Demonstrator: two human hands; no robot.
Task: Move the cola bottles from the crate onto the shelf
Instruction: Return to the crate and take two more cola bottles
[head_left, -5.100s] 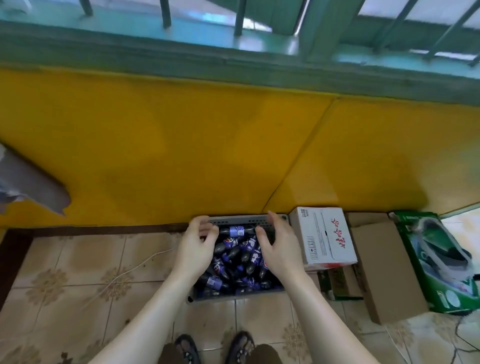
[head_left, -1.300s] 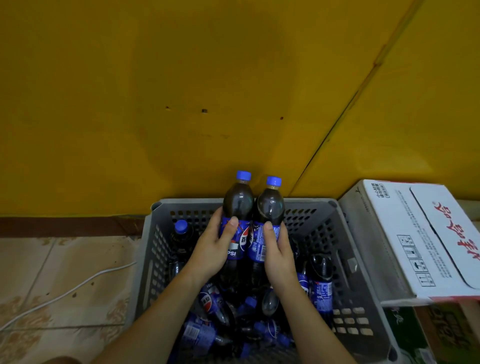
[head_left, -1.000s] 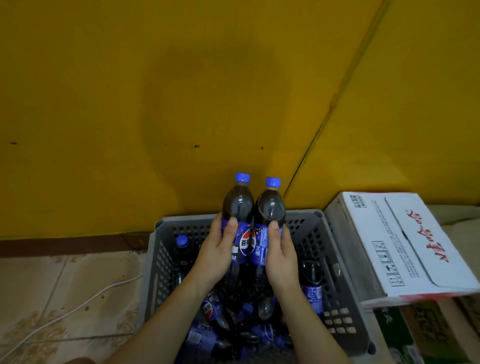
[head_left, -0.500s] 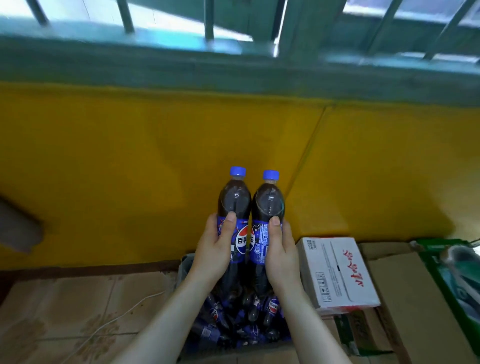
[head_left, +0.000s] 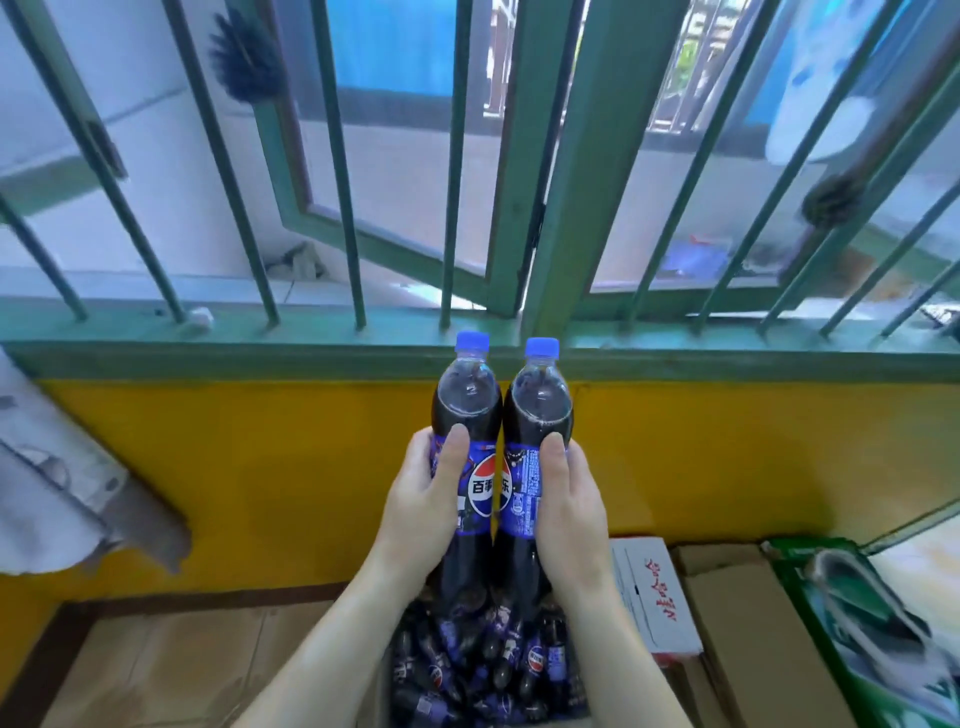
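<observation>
Two upright cola bottles with blue caps and blue labels are held side by side in front of the yellow wall. My left hand (head_left: 428, 499) grips the left cola bottle (head_left: 466, 405) around its label. My right hand (head_left: 569, 501) grips the right cola bottle (head_left: 538, 410) the same way. Their caps reach the height of the green window ledge (head_left: 260, 338). Below my wrists, the crate holds several more cola bottles (head_left: 488, 660) lying in a heap; the crate's walls are hidden by my arms.
Green window bars (head_left: 343, 171) and an open window frame rise above the ledge. A white carton (head_left: 655, 597), brown cardboard boxes (head_left: 748, 634) and a green package (head_left: 862, 623) stand to the right of the crate. Grey cloth (head_left: 57, 483) hangs at the left. Tiled floor (head_left: 182, 665) lies at the lower left.
Both hands have lifted the two bottles out of the crate and raised them up to ledge height. The view has tilted up, bringing the window and its bars into sight.
</observation>
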